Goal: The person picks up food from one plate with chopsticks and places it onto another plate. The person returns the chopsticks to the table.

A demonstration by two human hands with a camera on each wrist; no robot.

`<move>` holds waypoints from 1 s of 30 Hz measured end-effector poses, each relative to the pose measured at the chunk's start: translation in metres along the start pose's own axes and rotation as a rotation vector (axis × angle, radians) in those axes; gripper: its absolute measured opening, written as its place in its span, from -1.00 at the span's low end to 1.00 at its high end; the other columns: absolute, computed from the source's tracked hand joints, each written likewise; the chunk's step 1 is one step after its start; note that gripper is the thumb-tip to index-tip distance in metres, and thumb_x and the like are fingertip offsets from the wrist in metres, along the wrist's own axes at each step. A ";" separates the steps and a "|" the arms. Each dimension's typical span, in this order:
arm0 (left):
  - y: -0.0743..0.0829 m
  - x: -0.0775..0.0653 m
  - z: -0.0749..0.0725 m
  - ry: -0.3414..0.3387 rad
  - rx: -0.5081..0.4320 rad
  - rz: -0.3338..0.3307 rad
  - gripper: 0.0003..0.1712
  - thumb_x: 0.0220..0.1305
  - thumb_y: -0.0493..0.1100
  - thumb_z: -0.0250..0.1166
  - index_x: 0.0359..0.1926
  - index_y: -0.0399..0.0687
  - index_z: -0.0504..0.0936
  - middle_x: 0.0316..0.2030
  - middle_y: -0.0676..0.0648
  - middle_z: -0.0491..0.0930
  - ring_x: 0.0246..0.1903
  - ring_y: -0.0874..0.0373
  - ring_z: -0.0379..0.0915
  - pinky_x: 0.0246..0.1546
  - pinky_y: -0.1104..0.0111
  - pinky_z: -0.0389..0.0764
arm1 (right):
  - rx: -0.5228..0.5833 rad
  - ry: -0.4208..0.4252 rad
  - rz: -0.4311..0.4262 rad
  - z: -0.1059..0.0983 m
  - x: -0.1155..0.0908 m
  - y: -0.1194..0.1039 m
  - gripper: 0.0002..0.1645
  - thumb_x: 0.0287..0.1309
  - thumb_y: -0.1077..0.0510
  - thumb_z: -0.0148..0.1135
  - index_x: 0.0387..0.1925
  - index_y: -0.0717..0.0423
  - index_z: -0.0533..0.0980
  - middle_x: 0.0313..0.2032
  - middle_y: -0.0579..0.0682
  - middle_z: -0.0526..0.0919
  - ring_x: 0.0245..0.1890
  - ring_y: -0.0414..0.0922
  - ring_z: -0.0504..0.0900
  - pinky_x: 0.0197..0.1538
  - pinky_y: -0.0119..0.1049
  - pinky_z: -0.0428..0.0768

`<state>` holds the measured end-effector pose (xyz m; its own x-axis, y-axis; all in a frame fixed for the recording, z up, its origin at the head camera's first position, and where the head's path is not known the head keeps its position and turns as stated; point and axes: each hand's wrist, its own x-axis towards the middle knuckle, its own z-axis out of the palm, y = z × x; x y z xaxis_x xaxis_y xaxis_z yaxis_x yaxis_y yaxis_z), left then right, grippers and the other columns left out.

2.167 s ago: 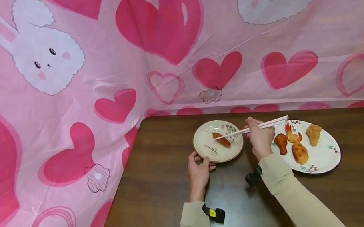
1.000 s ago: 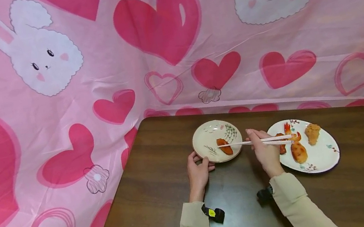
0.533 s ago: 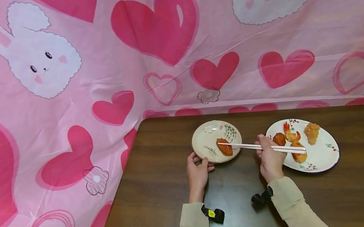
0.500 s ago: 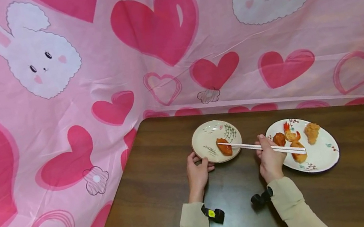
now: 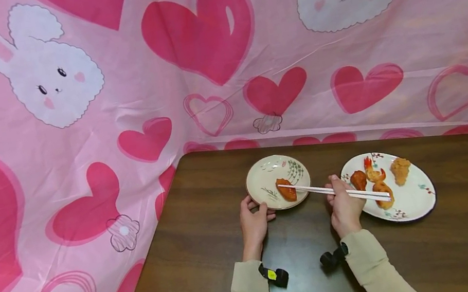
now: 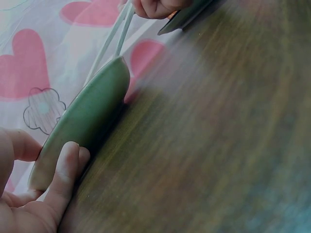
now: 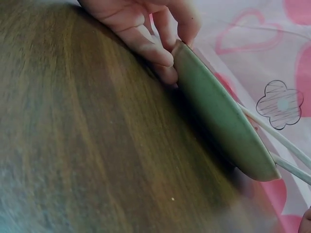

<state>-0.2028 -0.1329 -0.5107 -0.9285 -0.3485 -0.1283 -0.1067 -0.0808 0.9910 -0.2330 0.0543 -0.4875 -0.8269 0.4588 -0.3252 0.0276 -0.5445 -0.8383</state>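
My left hand grips the near-left rim of a small cream plate; in the left wrist view its thumb and fingers sit at the rim's edge. On that plate lies a glazed brown piece of food that looks like a chicken wing. A pair of white chopsticks is held in my right hand, which is between the two plates. Their tips are on the wing. The right wrist view shows the plate's green-tinted side and the chopsticks reaching over its rim.
Right of my right hand stands a larger white oval plate with a small drumstick, a shrimp, a golden-brown piece and a fried chicken piece. The wooden table meets a pink heart-patterned cloth behind and on the left.
My right hand has come lower, tilting the chopsticks so their back ends point down to the right. The wing has shifted toward the plate's near side. My left hand stays on the rim.
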 end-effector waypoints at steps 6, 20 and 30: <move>0.000 0.000 0.001 -0.002 0.003 -0.004 -0.46 0.18 -0.28 0.10 0.18 -0.18 0.19 -0.17 -0.22 0.38 -0.54 0.13 0.58 -0.45 0.35 0.68 | -0.002 0.004 0.001 -0.002 0.000 0.002 -0.42 -0.04 0.03 0.29 -0.05 0.37 0.48 -0.53 -0.04 0.66 -0.75 -0.32 0.42 -0.75 -0.61 0.40; -0.001 0.001 0.001 0.015 0.015 0.022 -0.45 0.16 -0.30 0.10 0.19 -0.21 0.19 -0.17 -0.21 0.37 -0.52 0.14 0.58 -0.48 0.36 0.68 | 0.043 0.039 0.022 -0.003 0.001 0.000 -0.49 0.00 0.05 0.26 -0.07 0.33 0.50 -0.59 -0.07 0.63 -0.80 -0.35 0.38 -0.79 -0.62 0.37; -0.001 0.000 0.001 0.009 0.016 0.003 -0.46 0.18 -0.27 0.11 0.19 -0.17 0.19 -0.16 -0.22 0.37 -0.53 0.13 0.58 -0.45 0.35 0.68 | 0.127 0.050 0.024 -0.007 0.000 -0.008 -0.54 -0.15 0.00 0.36 -0.23 0.25 0.58 -0.66 -0.09 0.61 -0.82 -0.31 0.37 -0.80 -0.60 0.36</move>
<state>-0.2032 -0.1315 -0.5120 -0.9254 -0.3576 -0.1254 -0.1095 -0.0644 0.9919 -0.2288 0.0635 -0.4838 -0.7975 0.4778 -0.3684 -0.0271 -0.6383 -0.7693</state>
